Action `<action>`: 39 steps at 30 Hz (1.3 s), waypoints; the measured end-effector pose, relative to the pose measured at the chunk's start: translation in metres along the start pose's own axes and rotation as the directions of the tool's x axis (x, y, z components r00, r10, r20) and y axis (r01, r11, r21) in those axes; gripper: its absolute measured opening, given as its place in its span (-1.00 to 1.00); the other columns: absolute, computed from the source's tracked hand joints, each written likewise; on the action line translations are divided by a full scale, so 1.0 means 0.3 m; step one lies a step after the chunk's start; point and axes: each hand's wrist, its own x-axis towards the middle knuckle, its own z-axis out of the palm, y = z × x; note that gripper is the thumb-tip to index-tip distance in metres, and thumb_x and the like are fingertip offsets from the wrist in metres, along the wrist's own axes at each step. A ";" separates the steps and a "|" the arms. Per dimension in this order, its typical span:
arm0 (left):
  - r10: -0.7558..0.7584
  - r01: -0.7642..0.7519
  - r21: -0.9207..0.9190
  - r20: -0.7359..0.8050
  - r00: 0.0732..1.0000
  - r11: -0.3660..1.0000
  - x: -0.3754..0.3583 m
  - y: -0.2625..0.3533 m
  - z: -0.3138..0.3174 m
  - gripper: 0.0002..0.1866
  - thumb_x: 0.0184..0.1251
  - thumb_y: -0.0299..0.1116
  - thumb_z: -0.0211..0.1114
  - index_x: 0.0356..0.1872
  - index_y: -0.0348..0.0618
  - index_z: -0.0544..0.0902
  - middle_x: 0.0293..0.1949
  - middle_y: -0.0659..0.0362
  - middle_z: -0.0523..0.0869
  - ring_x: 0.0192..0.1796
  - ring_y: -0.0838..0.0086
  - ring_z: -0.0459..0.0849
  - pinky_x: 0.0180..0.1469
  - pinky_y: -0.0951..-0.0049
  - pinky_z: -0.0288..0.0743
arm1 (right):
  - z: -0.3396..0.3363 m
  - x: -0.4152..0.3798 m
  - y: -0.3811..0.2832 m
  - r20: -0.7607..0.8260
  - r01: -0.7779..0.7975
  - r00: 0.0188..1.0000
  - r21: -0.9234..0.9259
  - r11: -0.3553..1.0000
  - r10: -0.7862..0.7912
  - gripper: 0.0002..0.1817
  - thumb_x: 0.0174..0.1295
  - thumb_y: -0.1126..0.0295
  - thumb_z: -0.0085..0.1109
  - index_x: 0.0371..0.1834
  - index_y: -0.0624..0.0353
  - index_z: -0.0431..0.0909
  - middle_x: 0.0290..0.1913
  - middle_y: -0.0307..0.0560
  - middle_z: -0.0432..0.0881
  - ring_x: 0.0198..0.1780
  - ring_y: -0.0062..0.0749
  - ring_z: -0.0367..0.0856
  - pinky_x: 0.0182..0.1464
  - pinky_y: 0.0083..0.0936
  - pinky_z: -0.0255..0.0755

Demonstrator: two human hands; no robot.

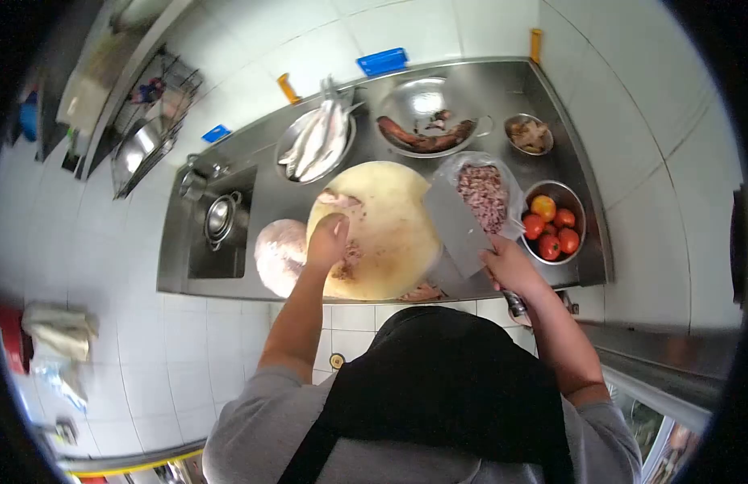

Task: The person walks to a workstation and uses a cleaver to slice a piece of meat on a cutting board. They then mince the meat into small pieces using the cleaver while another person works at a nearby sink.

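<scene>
My right hand (507, 264) grips a cleaver (459, 224) by its dark handle. The broad grey blade lies flat-on to my view, between the round cutting board and a clear plastic bag of chopped pinkish meat (482, 196). On the left part of the cutting board (398, 234) is my left hand (329, 239), its fingers curled closed; whether anything is inside them is hidden. Just beyond it lies a pale piece of meat (339, 198). Small reddish scraps (347, 260) are scattered on the board to its right.
Whole silver fish (321, 143) fill a bowl at the back. A larger metal bowl (426, 97) holds long reddish-brown pieces. Tomatoes (551, 230) sit in a bowl at right, near a small bowl of scraps (529, 135). Left are a pinkish bundle (280, 256) and the sink (198, 260).
</scene>
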 end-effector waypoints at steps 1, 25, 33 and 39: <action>-0.012 0.013 0.013 -0.023 1.000 1.000 -0.074 -0.023 -0.008 -0.66 0.44 -0.21 0.27 0.00 -0.32 0.68 0.01 -0.18 0.72 0.14 -0.07 0.65 0.22 0.13 0.51 | 0.029 0.048 0.027 0.025 -0.003 1.000 -0.078 0.997 0.005 -0.74 0.41 0.37 0.07 -0.05 0.40 0.46 -0.61 -0.10 0.51 -0.74 -0.41 0.48 -0.66 -0.41 0.40; 0.059 -0.058 -0.035 0.033 0.998 0.998 -0.043 0.022 0.107 -0.24 0.43 -0.01 0.24 0.51 -0.25 0.29 0.43 -0.20 0.41 0.51 -0.04 0.32 0.53 0.16 0.21 | 0.337 0.259 0.040 0.216 0.238 0.968 -0.644 0.727 -0.125 -0.62 0.36 0.27 0.12 0.06 0.37 0.54 -0.39 0.15 0.71 -0.62 -0.17 0.66 -0.56 -0.21 0.52; 0.174 -0.110 -0.243 0.262 0.949 0.964 -0.227 0.074 -0.035 -0.42 0.42 -0.12 0.31 0.34 -0.24 0.50 0.32 -0.15 0.55 0.42 -0.05 0.46 0.44 0.11 0.33 | 0.146 0.091 0.055 0.041 -0.023 0.999 -0.170 0.985 0.031 -0.74 0.43 0.30 0.09 -0.17 0.35 0.50 -0.63 -0.11 0.49 -0.73 -0.33 0.52 -0.66 -0.34 0.41; -0.027 0.006 0.121 0.170 0.985 0.993 -0.299 0.071 -0.045 0.06 -0.01 -0.02 0.63 0.51 -0.16 0.27 0.49 -0.15 0.32 0.50 -0.04 0.32 0.50 0.13 0.28 | 0.305 0.114 0.144 0.064 -0.096 0.993 -0.083 0.992 0.102 -0.67 0.43 0.31 0.11 0.06 0.39 0.51 -0.54 0.01 0.58 -0.72 -0.31 0.53 -0.64 -0.29 0.45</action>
